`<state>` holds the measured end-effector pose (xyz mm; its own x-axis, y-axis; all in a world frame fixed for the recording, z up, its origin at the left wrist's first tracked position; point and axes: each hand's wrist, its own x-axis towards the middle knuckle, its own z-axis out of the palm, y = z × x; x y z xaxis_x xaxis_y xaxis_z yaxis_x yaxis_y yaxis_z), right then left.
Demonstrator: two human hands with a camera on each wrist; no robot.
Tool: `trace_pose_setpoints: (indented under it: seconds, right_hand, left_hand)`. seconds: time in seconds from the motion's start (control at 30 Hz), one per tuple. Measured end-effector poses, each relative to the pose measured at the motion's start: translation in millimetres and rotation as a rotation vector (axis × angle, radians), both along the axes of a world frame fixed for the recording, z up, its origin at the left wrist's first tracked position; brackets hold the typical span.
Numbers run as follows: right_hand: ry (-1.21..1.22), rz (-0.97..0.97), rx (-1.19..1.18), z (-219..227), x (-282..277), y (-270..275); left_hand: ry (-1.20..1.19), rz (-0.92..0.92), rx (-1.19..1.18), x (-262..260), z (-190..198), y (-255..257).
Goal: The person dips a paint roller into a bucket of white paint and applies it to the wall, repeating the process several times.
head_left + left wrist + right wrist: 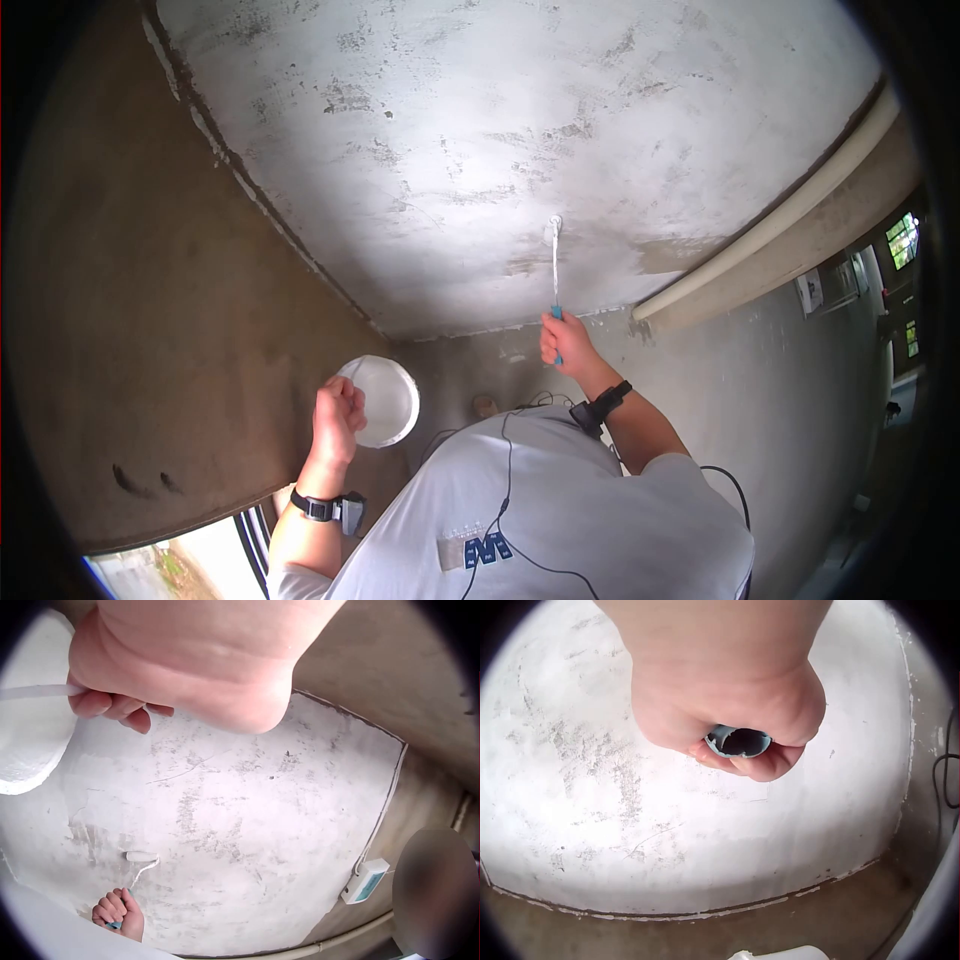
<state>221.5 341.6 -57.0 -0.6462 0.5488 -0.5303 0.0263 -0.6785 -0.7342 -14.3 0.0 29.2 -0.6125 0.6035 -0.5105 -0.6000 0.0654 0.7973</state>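
Note:
My right hand [572, 343] grips the blue handle [557, 312] of a paint roller [554, 229], whose head lies against the white-coated wall [420, 150]. In the right wrist view the fingers of my right hand [731, 705] curl round the handle, its hollow end [742, 742] facing the camera. My left hand [337, 415] holds a round white bucket [388, 402] by its handle, fingers curled. The left wrist view shows the pale bucket handle [41, 691] running into my left hand [180, 667], and the small white roller head [142, 856] at the wall.
A brown wall [150, 330] meets the white one at the left. A beige pipe [790, 215] runs along the right edge. Thin cables [508, 440] hang over the shirt. A white and teal box [366, 882] is mounted beside the white wall.

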Motion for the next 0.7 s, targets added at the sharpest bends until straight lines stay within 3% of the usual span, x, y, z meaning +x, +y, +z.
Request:
trace_pose_setpoints:
  seconds: [0.27, 0.7]
  right_hand:
    - [-0.081, 0.235, -0.021, -2.7, -20.8, -14.1]
    - [-0.135, 0.598, 0.047, -17.3, -131.8, -43.6]
  left_hand:
    - [0.022, 0.026, -0.010, -0.4, 0.5, 1.6]
    - [0.059, 0.072, 0.005, -4.1, 0.4, -2.7]
